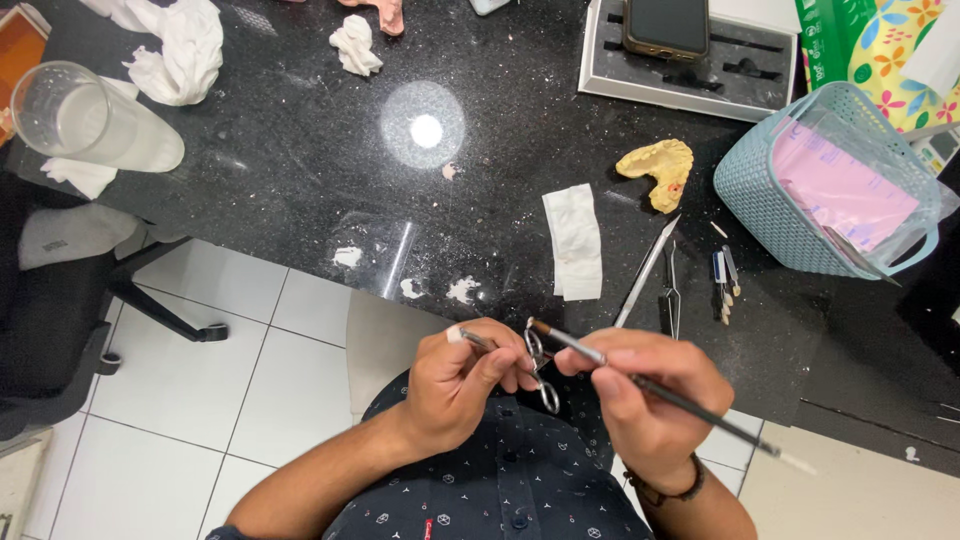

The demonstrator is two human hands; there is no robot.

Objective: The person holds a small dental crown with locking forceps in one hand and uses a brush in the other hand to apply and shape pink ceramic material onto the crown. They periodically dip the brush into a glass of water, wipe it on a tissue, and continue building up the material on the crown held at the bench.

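Black speckled bench (300, 150) cluttered beyond; left hand (462, 380) pinches a small wire clasp (541, 372) steady, close to the chest, while right hand (645, 400) grips a fine brush (640, 383) pen-fashion, tip at the clasp

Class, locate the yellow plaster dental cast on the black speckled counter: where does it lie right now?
In the head view, the yellow plaster dental cast lies right of centre on the black speckled counter, between the folded white tissue and the pale blue woven basket.

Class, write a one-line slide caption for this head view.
Left hand holds a small scissor-handled metal tool, right hand a thin brush, above a black counter.
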